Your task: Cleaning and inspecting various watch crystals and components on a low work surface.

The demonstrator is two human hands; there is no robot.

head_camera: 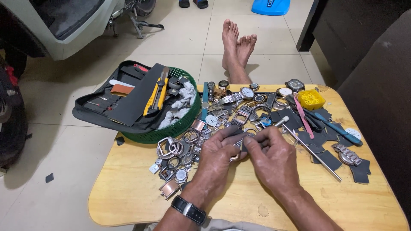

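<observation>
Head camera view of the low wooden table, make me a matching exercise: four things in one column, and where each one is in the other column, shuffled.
Things:
1. Yellow plastic compartment box
2. Yellow and black utility knife
3. Metal watch bracelet piece
4. Black-strapped wristwatch

Places:
A. On the left wrist
B. Far right part of the wooden table
C. On the open black tool pouch over the green mesh basket
D. Between the left hand and right hand

Pairs: 1-B, 2-C, 3-D, 4-A
</observation>
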